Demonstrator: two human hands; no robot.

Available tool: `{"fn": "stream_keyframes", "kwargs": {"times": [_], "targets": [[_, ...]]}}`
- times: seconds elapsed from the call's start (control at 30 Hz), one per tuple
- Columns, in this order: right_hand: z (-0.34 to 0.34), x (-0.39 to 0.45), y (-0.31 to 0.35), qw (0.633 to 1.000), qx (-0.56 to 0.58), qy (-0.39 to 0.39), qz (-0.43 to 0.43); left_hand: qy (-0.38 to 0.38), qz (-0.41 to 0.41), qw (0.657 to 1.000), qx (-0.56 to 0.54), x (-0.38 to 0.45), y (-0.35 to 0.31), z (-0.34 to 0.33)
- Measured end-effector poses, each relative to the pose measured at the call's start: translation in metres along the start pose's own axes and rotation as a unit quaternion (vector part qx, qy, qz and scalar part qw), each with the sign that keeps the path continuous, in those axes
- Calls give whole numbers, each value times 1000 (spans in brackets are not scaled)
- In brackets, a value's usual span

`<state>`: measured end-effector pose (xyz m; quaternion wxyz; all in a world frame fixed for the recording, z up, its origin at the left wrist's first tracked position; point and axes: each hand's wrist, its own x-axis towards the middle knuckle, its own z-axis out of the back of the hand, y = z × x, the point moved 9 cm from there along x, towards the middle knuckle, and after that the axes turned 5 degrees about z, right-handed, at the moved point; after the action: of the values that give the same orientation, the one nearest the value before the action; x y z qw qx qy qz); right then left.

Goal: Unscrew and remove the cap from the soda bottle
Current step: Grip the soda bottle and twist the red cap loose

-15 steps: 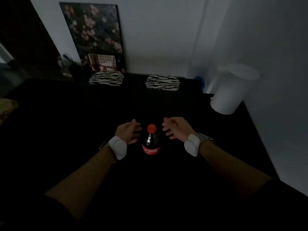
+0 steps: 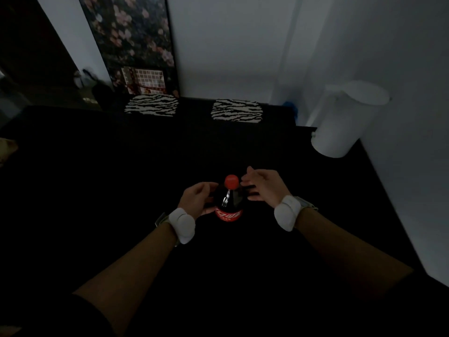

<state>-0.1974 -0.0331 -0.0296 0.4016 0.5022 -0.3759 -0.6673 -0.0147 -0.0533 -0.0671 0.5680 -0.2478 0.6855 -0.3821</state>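
Left hand point(image 2: 196, 199) cupped the bottle point(image 2: 228, 203) loosely; right hand point(image 2: 263, 184) hung open beside the cap point(image 2: 231, 181). A weak grip risked the bottle spinning or tipping.

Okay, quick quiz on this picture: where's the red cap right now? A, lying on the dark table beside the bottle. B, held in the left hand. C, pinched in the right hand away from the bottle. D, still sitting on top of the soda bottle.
D: the red cap sits on the neck of the soda bottle; the left hand curls at the bottle's side and the right hand is open beside the cap.
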Motion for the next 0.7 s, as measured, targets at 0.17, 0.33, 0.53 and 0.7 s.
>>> {"fn": "stream_keyframes", "kwargs": {"times": [0.17,0.33,0.53,0.7], "targets": [[5,-2,28,980,-188,-29,57,34,-68,991,112,3,-19,-1],[-22,-12,71,860,-474,-34,185,123,-129,952,251,1,-26,-23],[-36,-16,79,790,-572,-70,208,123,-155,937,290,12,-18,-33],[-39,-20,83,765,-597,-110,215,107,-167,936,292,8,-19,-38]]}}
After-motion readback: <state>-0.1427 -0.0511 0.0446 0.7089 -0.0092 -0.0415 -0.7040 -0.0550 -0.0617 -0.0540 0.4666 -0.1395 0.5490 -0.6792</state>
